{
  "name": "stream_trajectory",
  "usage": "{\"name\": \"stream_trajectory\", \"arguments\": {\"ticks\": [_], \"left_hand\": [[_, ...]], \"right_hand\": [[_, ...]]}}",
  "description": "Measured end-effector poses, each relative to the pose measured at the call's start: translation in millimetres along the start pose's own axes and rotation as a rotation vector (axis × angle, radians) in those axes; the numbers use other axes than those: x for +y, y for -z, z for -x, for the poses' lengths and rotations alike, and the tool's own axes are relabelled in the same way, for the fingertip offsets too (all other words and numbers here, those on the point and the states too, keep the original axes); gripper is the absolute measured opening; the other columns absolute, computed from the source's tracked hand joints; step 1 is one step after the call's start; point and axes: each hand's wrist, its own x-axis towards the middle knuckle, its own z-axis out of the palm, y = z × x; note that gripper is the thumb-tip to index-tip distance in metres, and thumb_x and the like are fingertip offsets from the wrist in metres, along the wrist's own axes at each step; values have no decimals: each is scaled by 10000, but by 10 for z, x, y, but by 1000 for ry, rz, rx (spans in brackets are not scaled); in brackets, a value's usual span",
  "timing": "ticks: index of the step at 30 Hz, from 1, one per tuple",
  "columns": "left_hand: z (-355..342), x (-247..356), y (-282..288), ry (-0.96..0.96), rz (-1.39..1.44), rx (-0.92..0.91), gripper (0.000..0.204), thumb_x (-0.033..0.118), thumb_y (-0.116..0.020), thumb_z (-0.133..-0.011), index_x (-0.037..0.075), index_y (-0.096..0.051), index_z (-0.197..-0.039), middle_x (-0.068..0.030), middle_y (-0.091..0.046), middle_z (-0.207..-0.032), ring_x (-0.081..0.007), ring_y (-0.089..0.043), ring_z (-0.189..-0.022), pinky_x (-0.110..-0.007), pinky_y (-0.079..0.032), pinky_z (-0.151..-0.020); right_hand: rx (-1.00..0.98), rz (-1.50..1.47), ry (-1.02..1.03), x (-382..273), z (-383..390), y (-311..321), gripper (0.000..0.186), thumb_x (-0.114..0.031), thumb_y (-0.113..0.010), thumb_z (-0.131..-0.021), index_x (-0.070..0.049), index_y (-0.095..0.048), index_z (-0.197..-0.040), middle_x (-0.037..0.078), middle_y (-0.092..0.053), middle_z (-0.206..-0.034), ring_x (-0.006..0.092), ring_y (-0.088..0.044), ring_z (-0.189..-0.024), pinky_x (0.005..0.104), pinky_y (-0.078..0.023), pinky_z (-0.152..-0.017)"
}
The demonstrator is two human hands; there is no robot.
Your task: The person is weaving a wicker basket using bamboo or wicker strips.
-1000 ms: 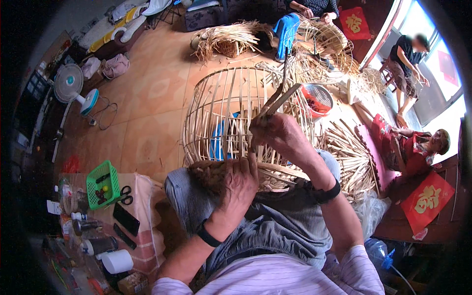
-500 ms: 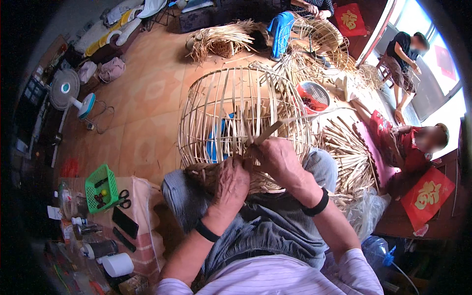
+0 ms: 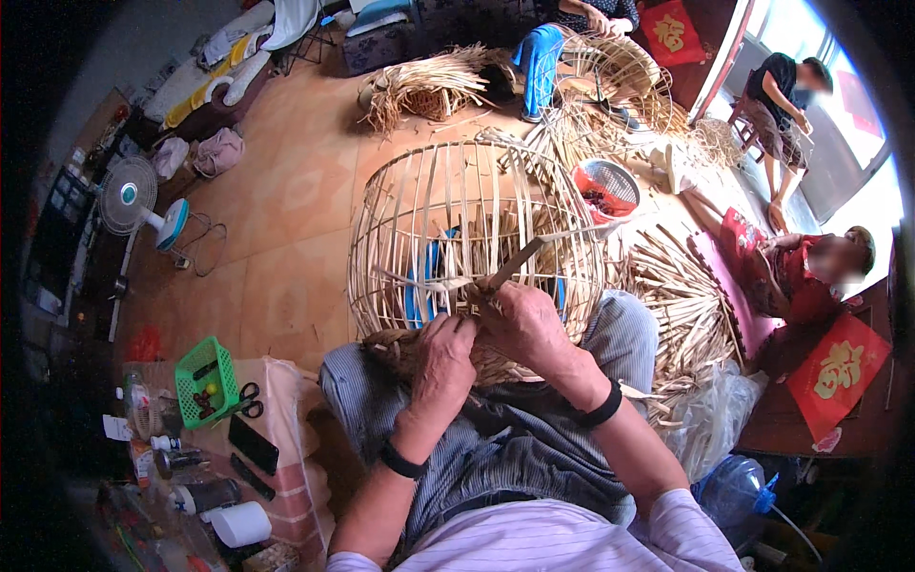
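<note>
Lowered from its raised position a second ago, a seated worker's right hand (image 3: 522, 322) now sits just beside the left hand (image 3: 444, 355), and the flat brown splint (image 3: 518, 263) that it pinches has come down with it. The openwork basket frame (image 3: 464, 202) rests at the worker's lap between grey-clad knees (image 3: 353, 377), apparently braced there so that both hands can stay on the near edge, above a dense woven band (image 3: 505, 368). The left hand's fingers are drawn together at that edge, perhaps to steady it; from here, one cannot tell what they grip. A pale splint (image 3: 419, 283) crosses the ribs to the left. More loose splints (image 3: 667, 315) fan out on the floor to the right, seemingly laid for easy reach. On the cloth-covered worktop (image 3: 302, 496) at left, black-handled scissors (image 3: 251, 400) lie against a green plastic basket (image 3: 226, 370), near a black phone (image 3: 254, 445).
</note>
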Motion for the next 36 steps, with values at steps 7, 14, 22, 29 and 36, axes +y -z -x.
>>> {"name": "stream_trajectory", "arguments": {"ticks": [7, 14, 22, 29, 36], "left_hand": [[-40, -15, 2, 33, 100, -17, 244, -114, -563, -785, -21, -634, -999, -223, -648, -914, -436, -623, -959, -530, -505, -874], [-56, 16, 20, 110, 132, -58, 335, -119, -528, -810, -5, -658, -1096, -244, -660, -965, -449, -625, -987, -535, -503, -903], [-60, -35, 112, 132, 402, -64, 488, -77, -503, -853, 23, -646, -1309, -262, -664, -1107, -441, -646, -1091, -524, -508, -986], [-153, 73, 164, 163, 252, -153, 238, 176, -554, -1063, -6, -649, -1182, -262, -694, -1057, -444, -672, -1041, -505, -526, -926], [-252, 94, 63, 209, 132, -200, 291, 261, -532, -1101, -9, -586, -1009, -275, -639, -895, -495, -624, -904, -552, -492, -793]], "right_hand": [[-42, -25, 66, -43, 91, 150, 433, -153, -769, -924, -13, -602, -1297, 228, -696, -1038, 481, -687, -975, 517, -560, -770], [-95, -151, -51, -153, 110, 264, 599, -125, -800, -906, -54, -498, -1418, 212, -644, -933, 437, -677, -843, 495, -560, -719], [156, -810, -441, -33, 436, 295, 394, 20, -780, -940, -23, -589, -1282, 72, -724, -1064, 154, -695, -836, 317, -580, -674], [118, -863, -514, 8, 470, 457, 440, -121, -851, -910, -32, -622, -1275, 67, -734, -923, 187, -734, -807, 319, -552, -633], [-81, -25, -182, 6, 142, 418, 325, -325, -770, -1004, -16, -697, -1072, 57, -730, -836, 170, -676, -732, 363, -516, -622]]}}
